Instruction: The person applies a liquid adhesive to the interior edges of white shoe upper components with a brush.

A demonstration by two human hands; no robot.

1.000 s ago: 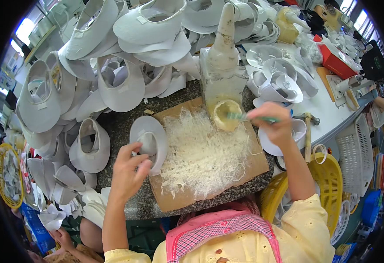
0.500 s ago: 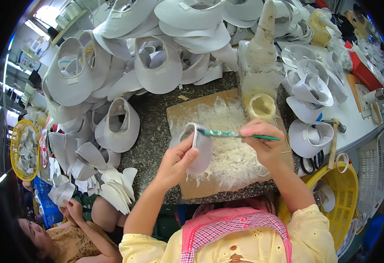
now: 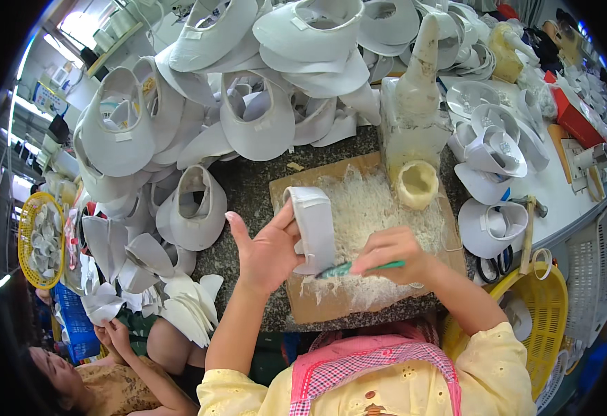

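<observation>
My left hand point(image 3: 270, 253) holds up a white curved visor piece point(image 3: 314, 225), its fingers behind the band and its thumb stretched out to the side. In my right hand point(image 3: 395, 255) is a green-handled brush point(image 3: 343, 270), held between thumb and fingers. The brush's dark tip points left and meets the lower end of the band. Below both hands lies a cardboard sheet point(image 3: 292, 305) crusted with whitish glue residue. A yellowish glue pot point(image 3: 414, 191) stands open at the sheet's far edge, in front of a glue-smeared block with a tall bottle point(image 3: 418, 62).
White sun visors point(image 3: 258, 125) are heaped along the far and left sides. At the right are more visors point(image 3: 492, 225), a hammer point(image 3: 529, 232), scissors point(image 3: 492, 263) and a yellow basket point(image 3: 549, 305). A co-worker point(image 3: 102, 378) at lower left handles a white piece.
The visor piece has turned in my left hand, whose thumb has lifted off it. My right hand has brought the brush down from the band's upper edge to its lower end.
</observation>
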